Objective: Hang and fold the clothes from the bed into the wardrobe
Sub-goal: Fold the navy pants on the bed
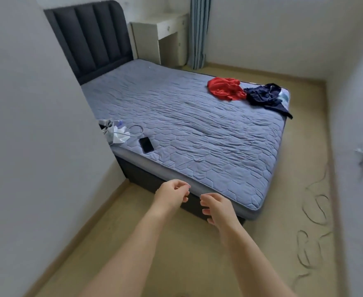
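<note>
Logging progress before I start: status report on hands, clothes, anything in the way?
Left hand and right hand empty, fingers loosely curled. Red garment and navy garment heaped on bed, far right corner. Phone lies aside.

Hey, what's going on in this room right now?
A person stands by the near corner of the bed with both arms stretched out. The left hand and right hand hold nothing, fingers loosely curled. A red garment and a navy garment lie crumpled near the bed's far right corner, untouched. A phone lies by the left edge. No wardrobe is in view.
</note>
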The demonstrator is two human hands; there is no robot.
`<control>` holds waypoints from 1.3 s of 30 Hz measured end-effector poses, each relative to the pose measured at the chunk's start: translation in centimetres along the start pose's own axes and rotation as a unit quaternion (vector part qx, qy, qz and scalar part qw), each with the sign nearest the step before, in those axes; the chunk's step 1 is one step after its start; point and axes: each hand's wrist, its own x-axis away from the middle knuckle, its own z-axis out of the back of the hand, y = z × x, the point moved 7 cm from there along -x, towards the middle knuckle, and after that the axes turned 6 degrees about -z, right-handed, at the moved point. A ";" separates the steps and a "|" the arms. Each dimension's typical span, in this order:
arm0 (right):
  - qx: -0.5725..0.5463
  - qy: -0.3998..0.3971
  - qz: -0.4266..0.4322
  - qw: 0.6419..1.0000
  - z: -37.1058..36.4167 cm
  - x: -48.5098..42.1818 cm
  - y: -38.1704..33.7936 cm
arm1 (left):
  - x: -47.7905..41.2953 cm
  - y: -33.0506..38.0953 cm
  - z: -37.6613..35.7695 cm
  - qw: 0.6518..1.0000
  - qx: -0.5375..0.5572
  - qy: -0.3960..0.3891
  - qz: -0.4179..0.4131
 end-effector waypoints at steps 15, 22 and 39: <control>-0.103 0.156 -0.089 0.978 32.4 -16.1 -1.3 | -17.6 12.7 -32.7 0.983 -0.032 -0.178 0.019; -0.107 0.184 -0.104 0.972 46.6 -21.8 -5.5 | -24.6 20.6 -43.7 0.985 -0.017 -0.170 0.024; -0.042 0.157 -0.109 0.981 60.3 -48.6 -20.3 | -53.7 31.6 -55.5 0.988 0.016 -0.148 0.049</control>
